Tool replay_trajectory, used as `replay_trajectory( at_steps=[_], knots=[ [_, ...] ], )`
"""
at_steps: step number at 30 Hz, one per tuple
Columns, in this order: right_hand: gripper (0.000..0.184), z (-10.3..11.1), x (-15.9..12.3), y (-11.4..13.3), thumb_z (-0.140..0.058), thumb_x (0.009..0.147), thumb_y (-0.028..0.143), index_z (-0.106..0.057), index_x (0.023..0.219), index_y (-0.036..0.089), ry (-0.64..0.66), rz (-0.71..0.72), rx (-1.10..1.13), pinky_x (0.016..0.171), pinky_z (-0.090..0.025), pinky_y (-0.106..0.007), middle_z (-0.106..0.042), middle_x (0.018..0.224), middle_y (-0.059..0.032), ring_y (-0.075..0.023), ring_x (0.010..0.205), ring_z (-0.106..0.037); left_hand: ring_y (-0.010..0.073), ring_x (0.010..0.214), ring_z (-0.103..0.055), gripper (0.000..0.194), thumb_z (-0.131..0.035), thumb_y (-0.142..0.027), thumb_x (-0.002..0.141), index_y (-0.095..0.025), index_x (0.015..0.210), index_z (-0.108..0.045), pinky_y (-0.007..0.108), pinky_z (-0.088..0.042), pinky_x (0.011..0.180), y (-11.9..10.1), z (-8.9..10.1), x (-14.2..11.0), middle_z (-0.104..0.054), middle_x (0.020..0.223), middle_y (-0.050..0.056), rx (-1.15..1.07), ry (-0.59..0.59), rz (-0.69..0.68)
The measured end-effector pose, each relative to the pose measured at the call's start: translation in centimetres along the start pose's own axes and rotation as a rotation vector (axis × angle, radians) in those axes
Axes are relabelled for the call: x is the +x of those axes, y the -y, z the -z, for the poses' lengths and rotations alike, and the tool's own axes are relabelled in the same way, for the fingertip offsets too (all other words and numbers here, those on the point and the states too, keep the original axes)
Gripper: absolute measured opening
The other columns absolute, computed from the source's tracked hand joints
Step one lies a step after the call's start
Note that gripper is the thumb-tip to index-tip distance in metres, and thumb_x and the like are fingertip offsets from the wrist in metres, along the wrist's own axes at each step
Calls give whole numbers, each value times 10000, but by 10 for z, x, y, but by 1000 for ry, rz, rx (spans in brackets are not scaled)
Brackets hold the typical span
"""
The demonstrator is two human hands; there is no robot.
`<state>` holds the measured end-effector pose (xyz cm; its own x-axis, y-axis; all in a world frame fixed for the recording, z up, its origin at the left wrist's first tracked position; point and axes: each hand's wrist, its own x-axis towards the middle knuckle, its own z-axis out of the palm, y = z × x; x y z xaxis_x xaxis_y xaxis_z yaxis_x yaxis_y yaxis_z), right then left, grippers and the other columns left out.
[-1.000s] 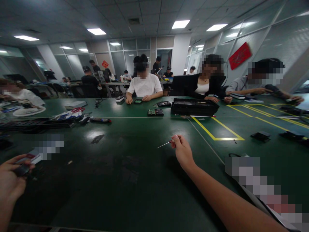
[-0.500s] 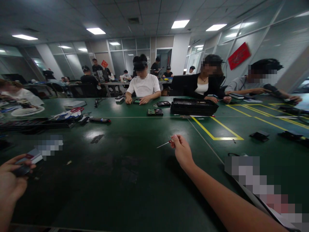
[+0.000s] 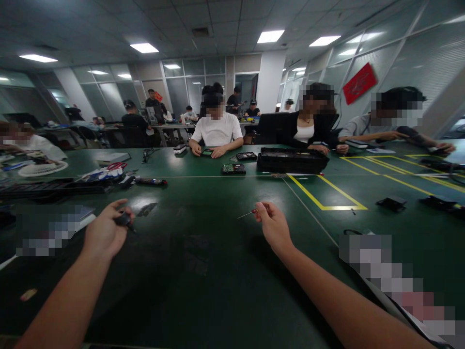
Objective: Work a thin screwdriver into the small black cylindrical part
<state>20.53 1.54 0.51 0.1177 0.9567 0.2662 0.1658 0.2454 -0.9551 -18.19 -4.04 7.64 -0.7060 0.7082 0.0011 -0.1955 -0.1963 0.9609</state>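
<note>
My left hand (image 3: 105, 230) is raised over the left side of the green table (image 3: 167, 300). Its fingers are closed round a small black object (image 3: 124, 219) with a short dark tip, whose kind I cannot make out. Farther right, my right hand (image 3: 273, 224) pinches a small screwdriver (image 3: 246, 215); its thin metal shaft points left and a bit of red handle shows at the fingertips. Beside my left wrist lies a flat, light-edged item (image 3: 82, 225), partly blurred out.
Across the table are a hard drive (image 3: 234, 168), a long black housing (image 3: 292, 161) and red-handled scissors (image 3: 116, 166) among tools. Yellow tape (image 3: 343, 209) marks the right side. A black part (image 3: 391, 203) sits beyond it. Several people work opposite, one in a white shirt (image 3: 221, 130).
My left hand has moved right and inward, with the black object in it. The flat item it was touching now lies left of it. My right hand has hardly moved.
</note>
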Motion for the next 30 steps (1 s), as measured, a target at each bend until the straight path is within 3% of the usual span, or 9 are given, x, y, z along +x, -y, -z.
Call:
replay_trajectory(
  at_steps=[4,7,9,12,16,21,26,30],
  knots=[
    [370,-1,2,-2,-593,897,523,-671,1059,200,-1,10,38,730,-503,-356,-701,874,-63,-210,789,-647,140,617,-511,442,-468,-57,501,-121,915,-607,209,-431,563,16,-62,-22,-526,671,21,-49,247,41],
    [373,0,2,-1,-596,891,520,-677,1055,195,-5,7,24,706,-503,-355,-702,838,-62,-205,739,-643,153,661,-521,326,-502,-145,660,-138,970,-601,248,-442,633,38,-106,-46,-553,715,22,43,455,-29],
    [368,1,2,-1,-598,888,511,-678,1056,193,-3,8,7,708,-504,-362,-698,812,-57,-208,731,-642,170,793,-564,343,-541,-172,729,-160,1068,-586,274,-458,732,57,-131,-65,-595,848,36,185,591,-109],
    [364,1,1,0,-630,858,476,-669,1086,195,-4,17,3,753,-509,-381,-705,866,-64,-223,797,-652,190,925,-580,570,-574,-26,677,-183,1219,-492,327,-463,856,90,-154,-90,-595,1046,63,518,742,-262],
    [385,3,-2,8,-604,856,482,-657,1115,202,-31,25,46,794,-506,-386,-711,965,-81,-233,868,-661,218,1086,-573,477,-528,20,786,-180,1218,-491,387,-440,998,120,-155,-103,-597,1141,105,699,814,-461],
    [351,6,-7,21,-548,907,528,-675,869,202,-52,84,-65,724,-470,-363,-683,792,-57,-217,747,-616,237,1122,-599,351,-664,-85,827,-220,1149,-634,420,-459,1033,121,-139,-92,-653,1179,70,708,898,-486],
    [295,3,-11,19,-568,915,490,-654,947,211,-52,144,78,744,-481,-354,-669,789,-35,-205,754,-613,226,1163,-598,416,-675,-83,828,-237,1214,-651,425,-442,1077,121,-136,-89,-658,1238,59,678,925,-474],
    [291,1,-9,11,-569,924,489,-649,948,210,2,145,64,763,-483,-357,-669,807,-35,-204,776,-620,227,1158,-607,437,-695,-114,829,-225,1248,-645,411,-453,1062,122,-137,-91,-668,1243,63,678,906,-449]
  ],
)
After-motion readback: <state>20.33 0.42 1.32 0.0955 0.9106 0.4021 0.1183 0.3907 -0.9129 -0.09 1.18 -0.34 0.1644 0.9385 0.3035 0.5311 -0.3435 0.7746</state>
